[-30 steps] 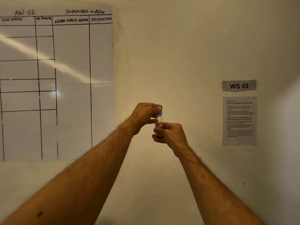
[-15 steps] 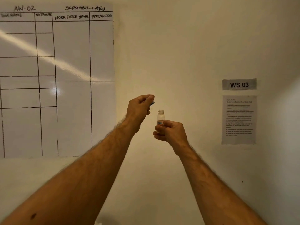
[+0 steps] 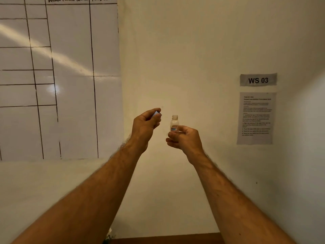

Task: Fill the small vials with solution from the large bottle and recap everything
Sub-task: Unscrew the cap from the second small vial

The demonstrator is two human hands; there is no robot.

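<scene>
Both arms are raised in front of the wall. My right hand (image 3: 185, 140) pinches a small clear vial (image 3: 174, 122) by its lower part, upright, with its threaded neck uncapped and a small blue and red label showing. My left hand (image 3: 146, 126) is a short way to the left of the vial, apart from it, with its fingers curled round a small blue cap (image 3: 156, 113) that peeks out at the fingertips. The large bottle is out of view.
A ruled whiteboard chart (image 3: 70, 81) covers the wall on the left. A "WS 03" sign (image 3: 258, 80) and a printed instruction sheet (image 3: 255, 118) hang on the right. A strip of brown table edge (image 3: 167, 238) shows at the bottom.
My left hand has taken the blue cap off the vial and moved it away to the left. The view has tilted slightly downward.
</scene>
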